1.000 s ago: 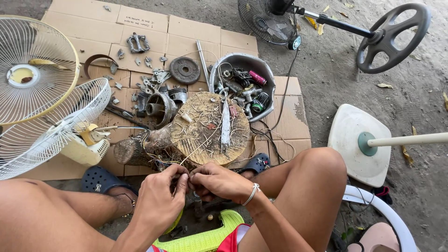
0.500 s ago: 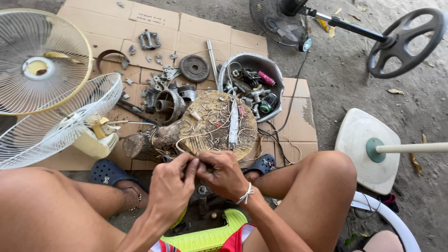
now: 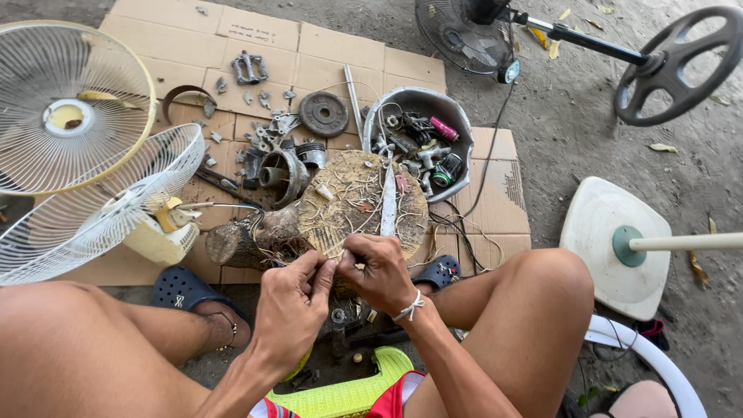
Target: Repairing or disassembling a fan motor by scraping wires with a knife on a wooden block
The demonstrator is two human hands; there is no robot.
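My left hand (image 3: 290,306) and my right hand (image 3: 377,271) meet just in front of a round wooden stump (image 3: 340,205), fingertips pinched together on a thin wire (image 3: 339,263) between them. Loose wire strands and a long knife (image 3: 387,203) lie on top of the stump. My right wrist wears a white string bracelet. What exactly sits between the fingers is too small to make out beyond the wire.
A grey tub of tools and parts (image 3: 422,139) stands behind the stump. Metal parts (image 3: 271,147) lie scattered on flattened cardboard (image 3: 263,46). White fan grilles (image 3: 70,162) are at left, a fan base with pole (image 3: 619,248) at right, a black fan (image 3: 472,31) behind.
Both hands have shifted slightly toward the stump's near edge and stay pinched together on the wire. The view has tilted a little; nothing else moved.
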